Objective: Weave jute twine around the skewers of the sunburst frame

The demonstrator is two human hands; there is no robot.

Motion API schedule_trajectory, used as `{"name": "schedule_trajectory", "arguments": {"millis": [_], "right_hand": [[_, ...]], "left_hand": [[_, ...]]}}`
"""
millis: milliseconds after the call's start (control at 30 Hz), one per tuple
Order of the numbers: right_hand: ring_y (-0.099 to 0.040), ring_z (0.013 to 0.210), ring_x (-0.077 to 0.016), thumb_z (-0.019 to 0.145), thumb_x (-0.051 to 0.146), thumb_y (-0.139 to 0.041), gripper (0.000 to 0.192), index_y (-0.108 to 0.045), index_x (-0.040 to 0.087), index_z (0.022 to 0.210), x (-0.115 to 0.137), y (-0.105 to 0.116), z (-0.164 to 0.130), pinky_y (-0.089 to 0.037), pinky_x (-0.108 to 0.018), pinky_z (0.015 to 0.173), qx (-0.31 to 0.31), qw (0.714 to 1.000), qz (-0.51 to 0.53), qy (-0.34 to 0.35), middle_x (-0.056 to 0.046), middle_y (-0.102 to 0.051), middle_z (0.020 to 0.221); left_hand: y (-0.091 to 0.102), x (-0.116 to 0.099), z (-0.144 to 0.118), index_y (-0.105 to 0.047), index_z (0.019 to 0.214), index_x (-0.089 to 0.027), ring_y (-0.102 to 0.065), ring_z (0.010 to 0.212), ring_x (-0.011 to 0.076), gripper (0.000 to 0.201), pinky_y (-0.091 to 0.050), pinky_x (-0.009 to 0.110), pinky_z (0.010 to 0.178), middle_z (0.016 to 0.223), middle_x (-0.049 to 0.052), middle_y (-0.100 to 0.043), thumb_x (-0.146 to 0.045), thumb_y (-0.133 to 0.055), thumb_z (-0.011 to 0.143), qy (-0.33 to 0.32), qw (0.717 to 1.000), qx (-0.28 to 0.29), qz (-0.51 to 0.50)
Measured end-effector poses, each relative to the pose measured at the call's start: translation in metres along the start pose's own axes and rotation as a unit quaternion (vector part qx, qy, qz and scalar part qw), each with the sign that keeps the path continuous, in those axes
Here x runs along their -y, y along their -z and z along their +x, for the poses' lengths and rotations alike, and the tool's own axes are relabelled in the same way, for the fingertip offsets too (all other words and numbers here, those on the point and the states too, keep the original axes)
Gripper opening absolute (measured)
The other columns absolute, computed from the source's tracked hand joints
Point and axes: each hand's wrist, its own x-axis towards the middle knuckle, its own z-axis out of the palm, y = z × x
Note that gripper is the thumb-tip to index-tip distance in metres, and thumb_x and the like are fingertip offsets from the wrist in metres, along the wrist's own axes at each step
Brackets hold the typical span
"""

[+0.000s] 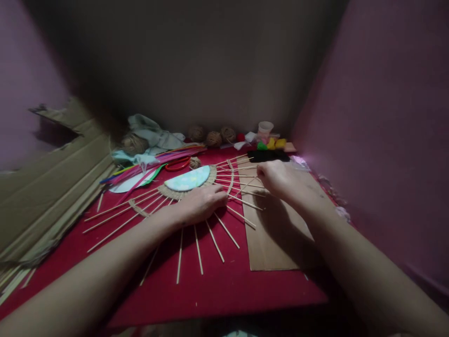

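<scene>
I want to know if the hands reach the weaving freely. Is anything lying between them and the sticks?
Nothing visible: the left hand rests on the sticks and the right hand touches them above the cardboard sheet.

Red tabletop (217,290) with a sunburst of wooden sticks (198,248) around a woven disc (189,180) in the middle — brown cardboard sheet (277,243) at 3 o'clock, yarn balls (213,138) at 12, bigger cardboard (42,196) at 9.
</scene>
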Motion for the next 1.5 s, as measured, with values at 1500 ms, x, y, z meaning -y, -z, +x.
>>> {"name": "schedule_trajectory", "arguments": {"millis": [1500], "right_hand": [[-0.058,0.075,-0.0158,0.063,0.017,-0.07,0.017,-0.061,0.018,0.077,0.125,-0.056,0.156,-0.042,-0.023,0.065,0.012,0.891,0.421,0.17,-0.001,-0.065,0.075]], "left_hand": [[0.007,-0.022,-0.009,-0.054,0.103,-0.013,-0.056,0.085,0.0218,0.023,-0.046,0.032,0.073,0.098,0.01,-0.059,-0.027,-0.055,0.086,0.026,0.997,0.062,-0.032]]}}
